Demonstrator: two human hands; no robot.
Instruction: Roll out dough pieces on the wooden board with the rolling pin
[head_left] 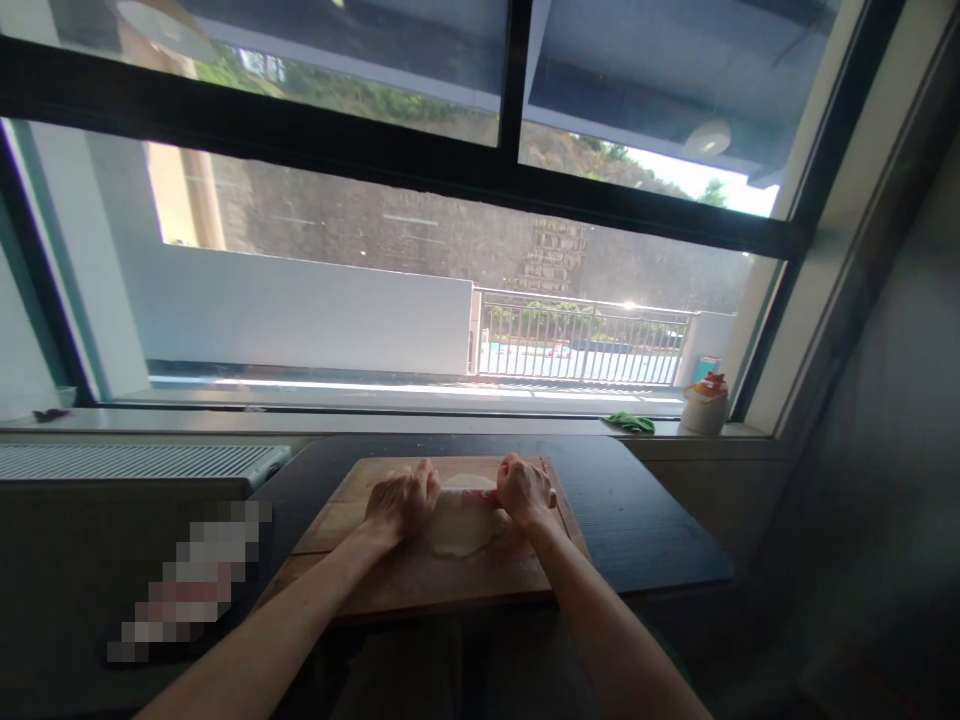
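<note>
My left hand (405,497) and my right hand (523,487) are closed round the two ends of a rolling pin (471,496), which lies crosswise over a flat sheet of pale dough (459,535). Red markings show on the pin's middle, and its right tip pokes out past my right fist. The dough spreads both in front of and behind the pin, with an uneven near edge. Beneath it is a wooden board (420,590) on a dark table. My left hand hides the pin's left end.
The dark table (645,530) extends right of the board. Beyond it runs a window sill (480,425), with a green cloth (630,423) and a white container (705,408) with an orange-red top on the right. A radiator (135,462) stands at left, near a pixelated patch.
</note>
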